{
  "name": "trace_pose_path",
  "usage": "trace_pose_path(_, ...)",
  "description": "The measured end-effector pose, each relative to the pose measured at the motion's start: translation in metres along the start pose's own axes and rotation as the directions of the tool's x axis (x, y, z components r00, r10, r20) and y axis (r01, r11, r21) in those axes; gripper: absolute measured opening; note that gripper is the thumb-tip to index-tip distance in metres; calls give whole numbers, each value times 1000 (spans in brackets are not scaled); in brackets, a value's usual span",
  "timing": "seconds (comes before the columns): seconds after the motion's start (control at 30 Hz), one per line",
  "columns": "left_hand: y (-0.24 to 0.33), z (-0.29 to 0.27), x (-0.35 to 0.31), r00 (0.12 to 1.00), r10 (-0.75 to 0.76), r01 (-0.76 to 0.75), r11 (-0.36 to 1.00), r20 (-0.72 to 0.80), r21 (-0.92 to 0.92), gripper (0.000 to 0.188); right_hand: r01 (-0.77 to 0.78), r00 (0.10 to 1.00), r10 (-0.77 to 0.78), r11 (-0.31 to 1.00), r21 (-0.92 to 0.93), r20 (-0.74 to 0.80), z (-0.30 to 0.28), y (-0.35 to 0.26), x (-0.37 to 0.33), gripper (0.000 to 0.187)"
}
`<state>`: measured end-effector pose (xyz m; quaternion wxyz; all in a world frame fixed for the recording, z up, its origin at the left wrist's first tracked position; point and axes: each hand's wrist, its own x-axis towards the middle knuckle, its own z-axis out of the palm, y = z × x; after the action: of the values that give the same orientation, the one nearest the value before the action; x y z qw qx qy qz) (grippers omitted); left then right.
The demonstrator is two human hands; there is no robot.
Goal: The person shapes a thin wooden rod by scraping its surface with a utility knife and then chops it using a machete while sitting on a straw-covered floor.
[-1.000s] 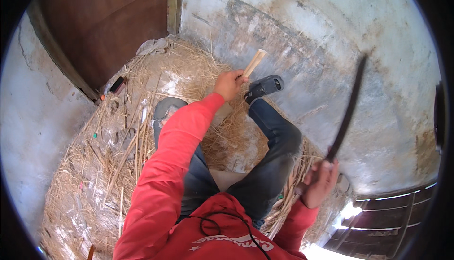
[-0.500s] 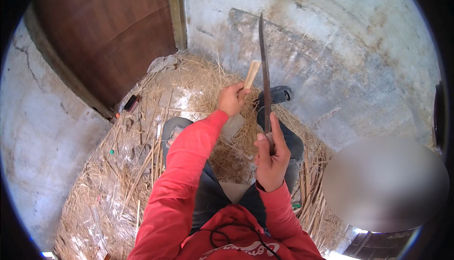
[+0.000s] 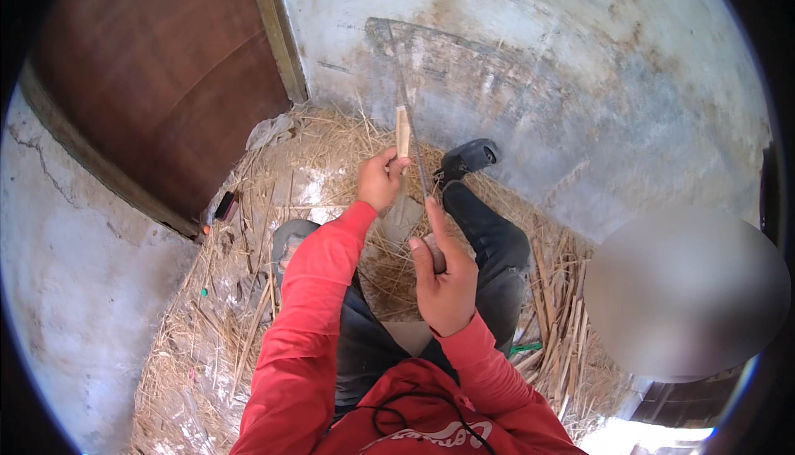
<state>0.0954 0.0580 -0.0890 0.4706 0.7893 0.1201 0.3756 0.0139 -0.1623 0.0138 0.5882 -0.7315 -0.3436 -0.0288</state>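
Note:
My left hand is closed round the lower part of a short, pale wooden stick, which points up and away from me. In my right hand is a long machete, gripped by its wooden handle with the index finger stretched along the base of the blade. The thin dark blade stands just to the right of the stick, seen nearly edge-on; whether it touches the wood I cannot tell. Its far end is faint against the wall.
Shavings and straw-like strips cover the floor around my legs. A bundle of split sticks lies to the right. Ahead rise a stained wall and a brown door. A small dark-and-red object lies by the door.
Both hands have moved left. The machete has come closer to the stick and tilted left, its blade turning edge-on. The stick now stands more upright in the view.

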Motion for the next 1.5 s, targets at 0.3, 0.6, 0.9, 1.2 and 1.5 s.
trace_pose_path(0.3,5,-9,-1,990,-109,104,993,92,64,15,29,999,-28,998,51,-20,12,-5,-5,58)
trace_pose_path(0.6,-11,-10,0,991,-76,71,996,112,49,24,-39,999,37,996,77,22,9,-11,-6,55)
trace_pose_path(0.9,-1,-7,-9,997,-44,35,991,70,127,18,-96,995,92,988,119,46,-7,-7,-2,55)
trace_pose_path(1.2,22,3,-6,991,-29,-4,971,134,240,24,-45,998,44,999,27,50,-38,-1,4,53)
trace_pose_path(1.5,17,-1,1,986,-11,-29,972,165,233,21,-38,999,33,987,157,31,-40,-5,13,52)
